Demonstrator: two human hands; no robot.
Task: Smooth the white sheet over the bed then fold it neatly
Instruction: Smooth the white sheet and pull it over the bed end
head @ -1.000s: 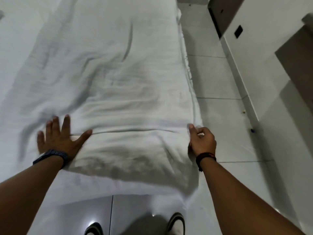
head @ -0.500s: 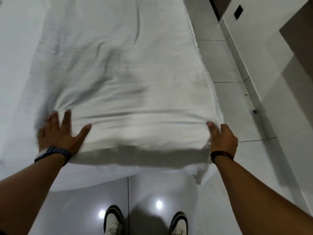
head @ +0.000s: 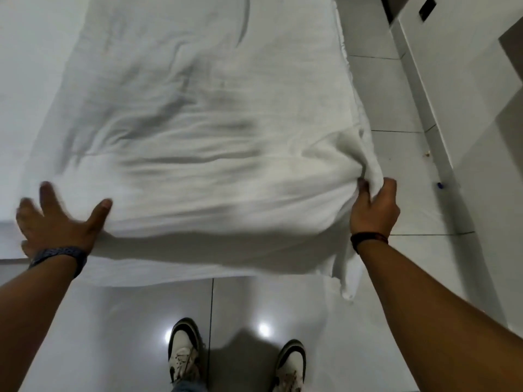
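Your left hand (head: 60, 223) lay flat, fingers spread, pressing white sheet (head: 215, 114) at lower left of frame. Your right hand (head: 373, 209) pinched bunched fold at sheet's right corner. Sheet: one, soft woven cloth, creased, filling frame centre over bed (head: 25, 80), near edge hanging toward glossy floor tiles (head: 127, 321). Two shoes (head: 184, 352) at bottom.
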